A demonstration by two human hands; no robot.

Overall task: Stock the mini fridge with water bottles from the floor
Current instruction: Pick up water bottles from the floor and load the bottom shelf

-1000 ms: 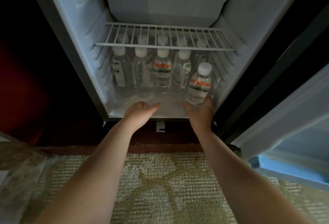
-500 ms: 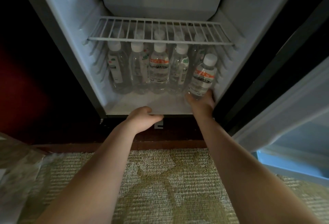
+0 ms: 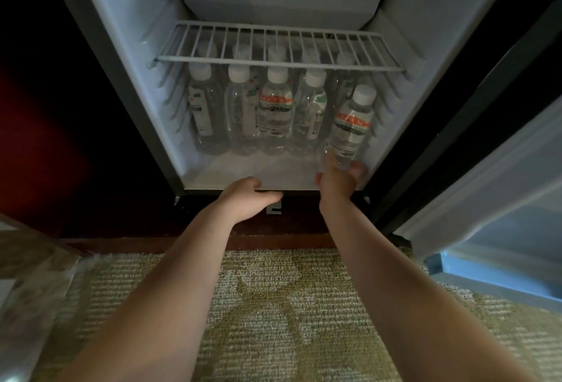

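The bottle [image 3: 350, 126] I'm placing is full of clear water, so I judge it has some weight for its size. Its thin plastic wall would give under a hard squeeze, and the smooth label band could slip. The firm places to hold are the ribbed base and the neck under the white cap.

My right grip [image 3: 338, 181] has it by the base, with the fingers and thumb curled round the bottom. The bottle leans top-right, low in the fridge [image 3: 127, 56] beside its right wall. It is just in front of the right end of the row of bottles [image 3: 275, 111] standing under the wire shelf [image 3: 273, 47]. The fingers hide the base, so I cannot tell whether it touches the fridge floor [image 3: 243, 169]. Held this low, a full bottle wants to tip, so I would stand it upright before letting go.

The right arm is stretched nearly straight, with the wrist just over the front lip. My left grip [image 3: 250, 196] rests at that lip near the middle, knuckles up and fingers curled under. It holds no bottle, and I cannot tell whether it hooks the edge.
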